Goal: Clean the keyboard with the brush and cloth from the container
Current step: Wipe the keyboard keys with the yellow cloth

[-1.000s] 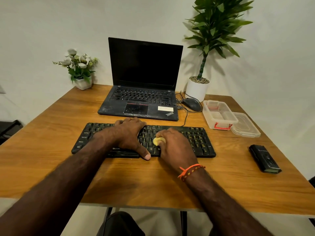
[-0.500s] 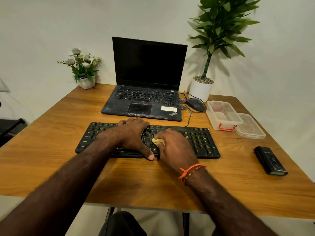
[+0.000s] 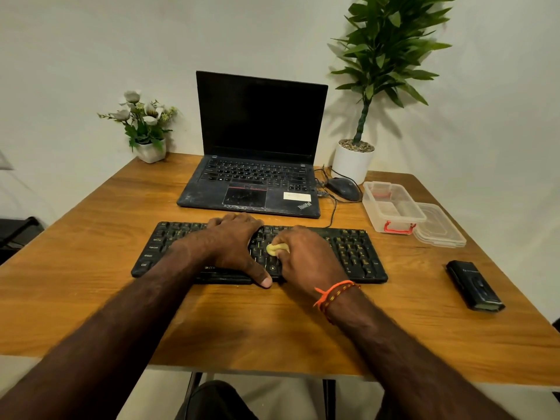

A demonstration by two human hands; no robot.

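A black keyboard [image 3: 351, 253] lies across the middle of the wooden table [image 3: 91, 268]. My left hand [image 3: 233, 241] rests flat on its left-centre keys, thumb at the front edge. My right hand [image 3: 303, 256] grips a small bunched yellow cloth [image 3: 277, 248] and presses it on the centre keys. The clear plastic container [image 3: 391, 207] with red latches stands open at the right, its lid [image 3: 439, 227] beside it. I see no brush.
An open black laptop [image 3: 257, 165] stands behind the keyboard, with a mouse [image 3: 344, 187] and cable to its right. A white flower pot [image 3: 150, 147] is at the back left, a tall potted plant [image 3: 356, 160] at the back right. A black device [image 3: 474, 284] lies near the right edge.
My right hand has slid the cloth a little to the left across the centre keys. The left hand stays on the keyboard. The camera has shifted slightly.
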